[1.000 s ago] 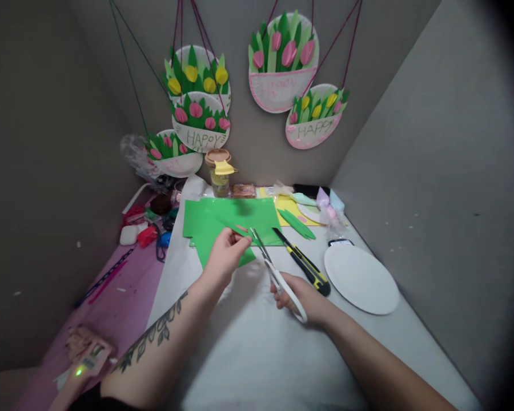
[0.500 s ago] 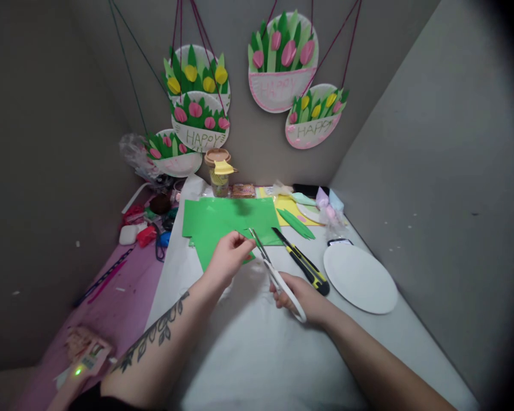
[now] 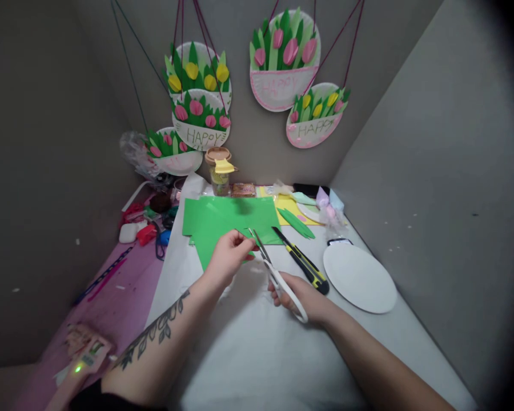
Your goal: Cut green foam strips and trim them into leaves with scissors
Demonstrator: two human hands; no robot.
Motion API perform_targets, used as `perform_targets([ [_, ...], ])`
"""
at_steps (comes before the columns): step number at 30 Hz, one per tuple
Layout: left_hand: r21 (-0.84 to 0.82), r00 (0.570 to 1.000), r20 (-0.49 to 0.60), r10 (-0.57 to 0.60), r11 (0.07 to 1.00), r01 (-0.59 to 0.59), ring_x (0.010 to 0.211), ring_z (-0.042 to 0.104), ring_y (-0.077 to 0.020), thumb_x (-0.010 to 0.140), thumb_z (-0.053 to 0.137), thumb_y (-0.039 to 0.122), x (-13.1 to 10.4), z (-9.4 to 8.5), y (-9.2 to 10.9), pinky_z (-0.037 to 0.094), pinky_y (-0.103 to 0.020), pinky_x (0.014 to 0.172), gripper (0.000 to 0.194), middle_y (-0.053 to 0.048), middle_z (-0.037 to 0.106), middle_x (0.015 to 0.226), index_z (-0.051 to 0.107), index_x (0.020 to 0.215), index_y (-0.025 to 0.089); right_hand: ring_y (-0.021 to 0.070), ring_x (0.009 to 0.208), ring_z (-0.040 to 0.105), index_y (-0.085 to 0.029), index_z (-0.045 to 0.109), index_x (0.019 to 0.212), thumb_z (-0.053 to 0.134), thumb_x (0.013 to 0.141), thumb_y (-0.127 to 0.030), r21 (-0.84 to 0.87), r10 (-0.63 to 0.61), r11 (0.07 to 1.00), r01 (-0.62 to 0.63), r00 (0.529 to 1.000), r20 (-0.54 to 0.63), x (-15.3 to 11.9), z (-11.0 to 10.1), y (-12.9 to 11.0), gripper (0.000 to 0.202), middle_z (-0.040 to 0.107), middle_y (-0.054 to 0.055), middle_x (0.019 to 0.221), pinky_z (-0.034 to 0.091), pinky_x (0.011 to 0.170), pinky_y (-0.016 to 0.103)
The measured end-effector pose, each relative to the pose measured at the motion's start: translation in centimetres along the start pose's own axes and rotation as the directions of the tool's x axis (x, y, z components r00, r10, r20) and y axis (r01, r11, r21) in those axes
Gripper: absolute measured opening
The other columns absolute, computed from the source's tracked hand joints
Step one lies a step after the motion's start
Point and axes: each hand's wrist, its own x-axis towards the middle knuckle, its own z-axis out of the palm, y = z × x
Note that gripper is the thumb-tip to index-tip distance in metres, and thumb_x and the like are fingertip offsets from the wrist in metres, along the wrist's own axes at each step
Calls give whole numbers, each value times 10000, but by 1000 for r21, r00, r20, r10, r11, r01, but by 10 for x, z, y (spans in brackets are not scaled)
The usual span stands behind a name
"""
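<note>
Here your left hand [image 3: 229, 254] pinches what looks like a small green paper piece [image 3: 256, 248] beside the blades; your right hand [image 3: 302, 294] grips the white-handled metal scissors [image 3: 278, 279]. Pointed green paper leaves [image 3: 297, 223] lie cut on the far desk [image 3: 240, 354], right of largely whole green paper sheets [image 3: 235, 211].

Scissors [image 3: 280, 282] in R hand [image 3: 293, 294]; L hand [image 3: 231, 251] just L of the blades. From scissors grip: cutter [image 3: 304, 262] immed. R, plate [image 3: 360, 279] farther R, sheets [image 3: 235, 214] ahead & L, cup [image 3: 220, 180] behind sheets. Leaf cutouts [image 3: 296, 222] ahead, R of sheets (past cutter's tip).
</note>
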Motion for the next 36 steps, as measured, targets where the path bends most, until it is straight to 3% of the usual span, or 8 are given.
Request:
perform_targets([
  [5,4,1000,2,18,1000,-18,687,641,-166,669,644,273,0,0,-2,505,-265,584,190,-30,653,657,483,629,181,157,738,551,-159,579,1027,628,758,-385,-20,-45,999,46,999,17,0,-1,1,354,599,45,863,474,670,280],
  [13,57,999,-30,40,998,-38,635,616,-149,671,634,280,0,1,-2,497,-256,565,176,-23,640,644,496,626,179,148,701,542,-165,590,981,636,746,-354,-10,36,999,-36,999,2,0,2,-5,305,587,22,779,458,625,255],
  [23,111,996,-43,72,992,-66,603,592,-128,679,633,283,1,0,-8,473,-230,546,163,-10,628,633,525,622,175,122,642,501,-170,576,961,597,733,-346,36,-10,999,10,1000,19,4,2,5,289,567,7,767,439,613,251],
  [36,42,999,0,39,998,-39,664,619,-148,694,648,343,6,-4,-5,507,-250,564,233,-27,642,655,500,622,177,116,595,471,-178,529,843,533,704,-250,-103,-2,995,-1,999,-36,1,1,-7,156,561,-12,678,370,541,226],
])
